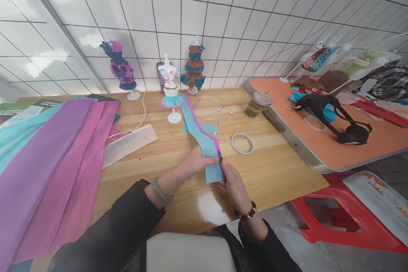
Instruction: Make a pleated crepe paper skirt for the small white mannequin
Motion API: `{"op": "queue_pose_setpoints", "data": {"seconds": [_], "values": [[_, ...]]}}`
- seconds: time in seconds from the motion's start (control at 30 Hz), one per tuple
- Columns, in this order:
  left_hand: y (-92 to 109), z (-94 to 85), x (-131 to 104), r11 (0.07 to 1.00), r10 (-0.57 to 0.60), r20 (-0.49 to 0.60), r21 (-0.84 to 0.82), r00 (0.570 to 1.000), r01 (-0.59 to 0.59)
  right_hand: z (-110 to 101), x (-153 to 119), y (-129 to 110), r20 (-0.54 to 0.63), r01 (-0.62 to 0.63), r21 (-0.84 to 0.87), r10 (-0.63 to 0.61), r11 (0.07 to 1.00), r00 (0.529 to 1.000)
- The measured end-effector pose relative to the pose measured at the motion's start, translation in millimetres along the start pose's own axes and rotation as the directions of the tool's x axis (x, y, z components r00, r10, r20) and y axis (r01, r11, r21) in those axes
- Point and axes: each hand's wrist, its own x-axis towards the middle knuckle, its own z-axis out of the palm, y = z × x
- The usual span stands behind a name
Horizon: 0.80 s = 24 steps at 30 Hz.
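A long light-blue strip (pixel 208 149) with a purple edge runs from the dress form toward me. My left hand (pixel 199 162) pinches it near its close end, thumb on top. At the purple edge, my right hand (pixel 233 182) is closed around small dark scissors (pixel 221 158), mostly hidden by the fingers. The blades lie along the edge; whether they are apart I cannot tell. Another light-blue piece (pixel 208 129) lies under the strip. Just past the strip's far end stands a white mini dress form (pixel 171 78) wearing a blue skirt with a pink hem.
A tape roll (pixel 242 144) lies right of my hands, with a lidded cup (pixel 256 105) behind it. Purple and pink sheets (pixel 63 157) cover the table's left side. Two dressed forms (pixel 121 68) (pixel 194 68) stand by the tiled wall. An orange table (pixel 321 153) adjoins at right, above a red stool (pixel 331 216).
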Motion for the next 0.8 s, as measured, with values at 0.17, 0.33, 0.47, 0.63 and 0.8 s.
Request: {"op": "queue_pose_setpoints", "data": {"seconds": [0.17,0.33,0.47,0.63,0.8], "values": [[0.4,-1.0,0.5,1.000,-0.016,0.014,-0.013,1.000,0.016,-0.1,-0.9,-0.5,0.010,-0.001,0.016,0.001,1.000,1.000],[-0.3,-4.6,1.5,0.994,-0.071,0.052,-0.077,0.996,0.075,-1.0,-1.6,1.1,0.009,0.022,0.000,-0.022,1.000,1.000],[-1.6,-8.6,2.8,0.971,-0.099,0.098,-0.210,0.990,0.118,-0.7,-1.7,1.0,0.006,0.063,-0.035,-0.063,0.997,0.998],[1.7,-9.5,3.1,0.945,-0.102,0.079,-0.302,0.992,0.121,0.6,-4.2,-0.7,0.002,0.063,-0.051,-0.063,0.997,0.998],[1.4,-9.7,4.2,0.962,-0.067,0.031,-0.262,0.997,0.073,1.3,-5.2,2.0,0.015,0.044,-0.064,-0.043,0.997,0.999]]}}
